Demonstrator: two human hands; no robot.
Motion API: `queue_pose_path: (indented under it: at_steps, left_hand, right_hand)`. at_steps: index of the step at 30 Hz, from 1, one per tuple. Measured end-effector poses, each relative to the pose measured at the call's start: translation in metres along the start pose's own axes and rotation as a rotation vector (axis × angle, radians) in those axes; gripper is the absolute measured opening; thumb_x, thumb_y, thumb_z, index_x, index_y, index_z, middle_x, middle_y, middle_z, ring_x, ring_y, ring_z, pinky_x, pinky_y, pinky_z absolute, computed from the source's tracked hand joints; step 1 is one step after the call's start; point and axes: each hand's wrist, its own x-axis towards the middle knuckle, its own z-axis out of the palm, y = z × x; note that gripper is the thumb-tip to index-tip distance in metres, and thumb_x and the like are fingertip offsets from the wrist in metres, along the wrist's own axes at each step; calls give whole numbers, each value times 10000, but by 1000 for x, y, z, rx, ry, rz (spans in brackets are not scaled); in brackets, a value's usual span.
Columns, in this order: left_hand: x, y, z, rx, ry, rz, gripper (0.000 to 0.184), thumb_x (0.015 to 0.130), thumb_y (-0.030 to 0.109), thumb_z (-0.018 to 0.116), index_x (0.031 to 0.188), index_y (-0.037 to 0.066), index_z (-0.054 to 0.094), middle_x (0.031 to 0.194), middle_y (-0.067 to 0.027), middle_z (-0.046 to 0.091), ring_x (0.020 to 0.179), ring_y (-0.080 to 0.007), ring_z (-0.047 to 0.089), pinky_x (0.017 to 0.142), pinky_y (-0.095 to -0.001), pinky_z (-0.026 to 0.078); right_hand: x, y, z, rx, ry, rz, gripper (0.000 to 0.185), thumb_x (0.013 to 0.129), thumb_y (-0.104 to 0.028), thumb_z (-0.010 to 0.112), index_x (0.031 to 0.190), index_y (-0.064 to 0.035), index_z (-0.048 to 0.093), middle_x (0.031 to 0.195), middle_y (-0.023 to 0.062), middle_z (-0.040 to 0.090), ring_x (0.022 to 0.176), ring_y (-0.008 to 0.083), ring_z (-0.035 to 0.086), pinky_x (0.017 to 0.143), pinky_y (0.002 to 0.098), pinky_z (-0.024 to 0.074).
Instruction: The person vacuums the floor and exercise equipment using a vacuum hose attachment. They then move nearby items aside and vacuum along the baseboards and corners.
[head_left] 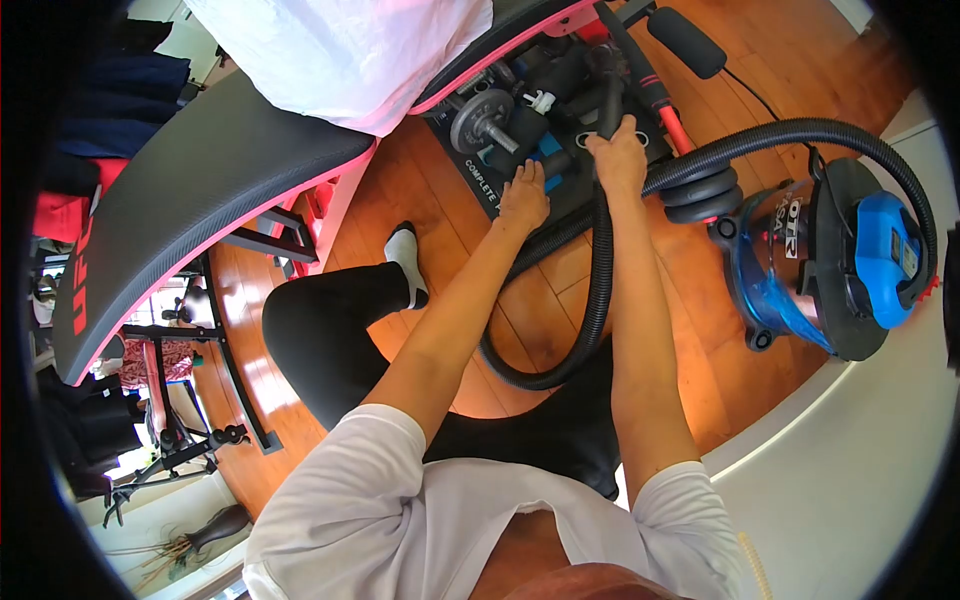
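My right hand (618, 160) is closed around the black tube end (608, 105) of a vacuum hose, which points in among the gym gear. From there the ribbed hose (596, 300) loops down over the floor and back to a blue and black canister vacuum (800, 260) on the right. My left hand (525, 195) rests with its fingers stretched out at the edge of a black printed box or mat (480, 178). Just beyond its fingertips are a dumbbell with a grey plate (483, 122), a small white item (540, 101) and several dark pieces.
A black and red padded bench (220, 150) with a white cloth (350, 50) on it runs along the left. Black weight plates (700, 193) and a foam roller (686, 42) are near the vacuum. My bent leg (330, 320) is on the wooden floor (440, 360).
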Motion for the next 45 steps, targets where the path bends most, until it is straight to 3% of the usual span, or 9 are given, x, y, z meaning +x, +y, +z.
queue_pose_path:
  at_steps: [6, 13, 17, 21, 27, 30, 35, 40, 45]
  left_hand:
    - [-1, -3, -7, 10, -75, 13, 759, 858, 200, 646, 1477, 0, 256, 1551, -173, 266, 1424, -328, 300, 1109, -485, 361]
    - [-3, -5, -8, 8, -112, 19, 759, 877, 189, 620, 1500, 18, 221, 1570, -149, 235, 1447, -301, 259, 1126, -473, 342]
    - [1, -5, -10, 0, -119, 28, 756, 879, 187, 613, 1501, 15, 219, 1574, -151, 222, 1446, -307, 258, 1124, -478, 343]
    - [-2, -5, -11, -5, -117, 33, 763, 875, 189, 614, 1502, 13, 218, 1576, -156, 218, 1444, -312, 261, 1120, -482, 344]
    - [-1, -8, -7, 7, -109, 42, 778, 876, 194, 611, 1514, 27, 197, 1582, -150, 207, 1445, -311, 258, 1125, -482, 335]
    - [2, -5, -6, 9, -135, 6, 769, 882, 192, 603, 1515, 30, 197, 1585, -148, 199, 1448, -308, 253, 1128, -481, 329]
    - [0, -4, -10, 21, -164, 9, 749, 897, 191, 580, 1517, 35, 191, 1591, -142, 183, 1461, -297, 222, 1142, -470, 311]
    - [1, -3, -14, 41, -175, 12, 734, 913, 187, 558, 1520, 32, 176, 1594, -136, 175, 1466, -294, 206, 1149, -461, 305]
    - [-1, -4, -14, 18, -181, 29, 740, 918, 184, 551, 1525, 26, 158, 1594, -142, 171, 1466, -300, 202, 1148, -457, 305]
  right_hand:
    - [-50, 10, 0, 113, -195, -94, 636, 699, -241, 677, 1253, 20, 504, 927, 298, 660, 941, 462, 634, 845, 481, 481]
    - [-1, -7, 6, -29, 9, -17, 680, 721, -270, 691, 1282, 44, 467, 997, 306, 656, 999, 442, 630, 872, 468, 474]
    - [-11, -5, -5, -11, -95, -42, 667, 744, -252, 673, 1304, 35, 452, 1033, 299, 653, 1018, 449, 620, 887, 482, 472]
    - [-31, 13, -11, 95, -241, -64, 442, 691, -235, 676, 1030, 27, 567, 875, 270, 670, 896, 418, 661, 783, 439, 510]
    - [-3, -3, -7, 57, -57, 42, 648, 705, -254, 679, 1258, 19, 477, 1044, 315, 649, 1031, 462, 617, 890, 494, 471]
    - [3, -8, 4, 14, -36, -6, 627, 721, -250, 685, 1242, 23, 468, 1039, 305, 655, 1024, 456, 623, 894, 500, 475]
    - [-14, -49, -9, -192, -319, -146, 621, 724, -274, 691, 1236, 11, 485, 1050, 296, 646, 1064, 422, 611, 903, 474, 474]
    - [10, -54, 0, -177, -140, -98, 526, 760, -235, 670, 1191, 17, 504, 1076, 289, 653, 1040, 428, 634, 890, 479, 498]
    - [18, -73, 33, -330, -203, -114, 364, 862, -174, 539, 1158, 36, 520, 1102, 264, 664, 1040, 411, 652, 909, 466, 508]
